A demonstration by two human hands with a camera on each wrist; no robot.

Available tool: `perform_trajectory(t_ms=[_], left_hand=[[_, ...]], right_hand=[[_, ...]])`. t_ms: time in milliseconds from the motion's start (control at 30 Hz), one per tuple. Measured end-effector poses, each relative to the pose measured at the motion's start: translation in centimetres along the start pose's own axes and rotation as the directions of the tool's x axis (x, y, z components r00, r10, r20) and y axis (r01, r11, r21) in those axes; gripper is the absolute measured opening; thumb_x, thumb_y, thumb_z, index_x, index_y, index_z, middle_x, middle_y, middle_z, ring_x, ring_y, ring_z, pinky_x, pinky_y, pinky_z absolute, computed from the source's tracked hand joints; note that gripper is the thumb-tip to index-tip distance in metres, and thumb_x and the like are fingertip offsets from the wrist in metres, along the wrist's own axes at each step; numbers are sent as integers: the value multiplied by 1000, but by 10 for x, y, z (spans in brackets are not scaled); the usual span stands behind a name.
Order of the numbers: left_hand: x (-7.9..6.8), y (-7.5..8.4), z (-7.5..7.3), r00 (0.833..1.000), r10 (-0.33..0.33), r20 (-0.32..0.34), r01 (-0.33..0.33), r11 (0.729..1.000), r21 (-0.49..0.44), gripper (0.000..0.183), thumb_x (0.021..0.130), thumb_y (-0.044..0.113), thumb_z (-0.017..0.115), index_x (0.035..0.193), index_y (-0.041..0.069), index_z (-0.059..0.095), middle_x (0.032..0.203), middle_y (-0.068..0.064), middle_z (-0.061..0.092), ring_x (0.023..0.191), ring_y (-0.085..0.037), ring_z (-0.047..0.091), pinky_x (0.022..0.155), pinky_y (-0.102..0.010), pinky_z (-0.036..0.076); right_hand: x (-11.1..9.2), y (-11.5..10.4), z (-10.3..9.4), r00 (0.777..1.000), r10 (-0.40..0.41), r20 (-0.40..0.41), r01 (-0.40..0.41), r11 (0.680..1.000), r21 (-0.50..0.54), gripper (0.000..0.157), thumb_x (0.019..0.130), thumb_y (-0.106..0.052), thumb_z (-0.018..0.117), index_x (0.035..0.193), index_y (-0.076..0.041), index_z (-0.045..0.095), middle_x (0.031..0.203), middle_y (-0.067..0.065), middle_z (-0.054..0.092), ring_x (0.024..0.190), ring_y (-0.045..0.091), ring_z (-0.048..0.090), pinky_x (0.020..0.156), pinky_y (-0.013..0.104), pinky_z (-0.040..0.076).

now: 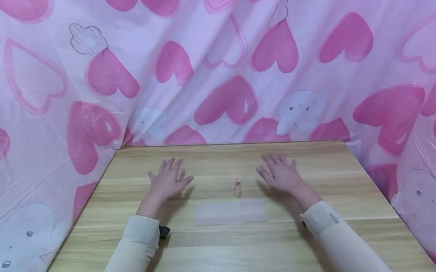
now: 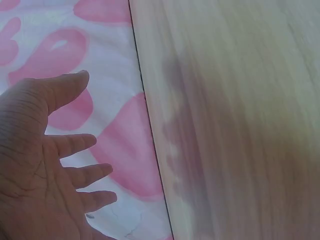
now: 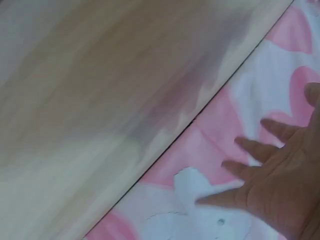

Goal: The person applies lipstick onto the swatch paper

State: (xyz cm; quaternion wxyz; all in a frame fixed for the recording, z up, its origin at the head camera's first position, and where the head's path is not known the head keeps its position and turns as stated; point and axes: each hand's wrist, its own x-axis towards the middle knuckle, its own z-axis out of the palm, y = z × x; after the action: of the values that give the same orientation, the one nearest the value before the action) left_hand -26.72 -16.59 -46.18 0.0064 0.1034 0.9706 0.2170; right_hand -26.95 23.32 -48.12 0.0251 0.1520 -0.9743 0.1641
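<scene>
Both hands hover over a wooden table with nothing in them. In the head view my left hand (image 1: 166,182) is left of centre, its fingers spread and straight; the left wrist view shows the palm and thumb too. My right hand (image 1: 282,173) mirrors it on the other side, fingers apart. Between the hands stands a small clear pinkish cylinder (image 1: 237,187), nearer the right hand; its exact kind is too small to make out. Just in front of it a translucent whitish rectangular sheet (image 1: 230,212) lies flat. Neither hand touches these things.
The wooden tabletop (image 1: 222,258) reaches back to a pink curtain (image 1: 208,32) printed with hearts, which also hangs along the left and right sides. A dark strap piece (image 1: 164,232) sticks out at the left cuff.
</scene>
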Motion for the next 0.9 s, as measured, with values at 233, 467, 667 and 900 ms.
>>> perform_trajectory(t_ms=[233, 467, 667, 900], left_hand=[[3, 13, 6, 997, 76, 4, -76, 997, 4, 78, 96, 57, 58, 157, 14, 35, 159, -17, 35, 149, -46, 18, 100, -86, -4], [6, 37, 17, 990, 137, 23, -137, 990, 11, 73, 95, 59, 57, 152, 15, 44, 154, -13, 45, 148, -41, 26, 104, -83, 1], [12, 53, 26, 984, 178, 15, -178, 984, 7, 68, 95, 59, 58, 149, 17, 50, 150, -11, 50, 145, -36, 34, 108, -80, 4], [19, 76, 33, 945, 326, -13, -327, 945, -9, 60, 94, 56, 63, 143, 21, 56, 136, 1, 63, 131, -25, 52, 112, -65, 24]], right_hand=[[8, -34, 6, 952, -266, 152, 202, 919, 338, 59, 99, -44, 62, 142, -5, 54, 142, 10, 56, 137, 33, 45, 114, 55, 32], [18, -50, 28, 908, -375, 185, 265, 858, 440, 19, 92, -29, 76, 105, -16, 69, 99, -5, 68, 95, 17, 62, 81, 35, 55], [24, -51, 35, 906, -404, 126, 319, 847, 426, 9, 90, -23, 78, 94, -16, 74, 97, -8, 72, 86, 11, 61, 83, 33, 51], [27, -54, 31, 947, -304, 101, 244, 889, 388, 6, 94, -27, 73, 90, -22, 71, 93, -16, 72, 94, 10, 67, 92, 38, 53]])
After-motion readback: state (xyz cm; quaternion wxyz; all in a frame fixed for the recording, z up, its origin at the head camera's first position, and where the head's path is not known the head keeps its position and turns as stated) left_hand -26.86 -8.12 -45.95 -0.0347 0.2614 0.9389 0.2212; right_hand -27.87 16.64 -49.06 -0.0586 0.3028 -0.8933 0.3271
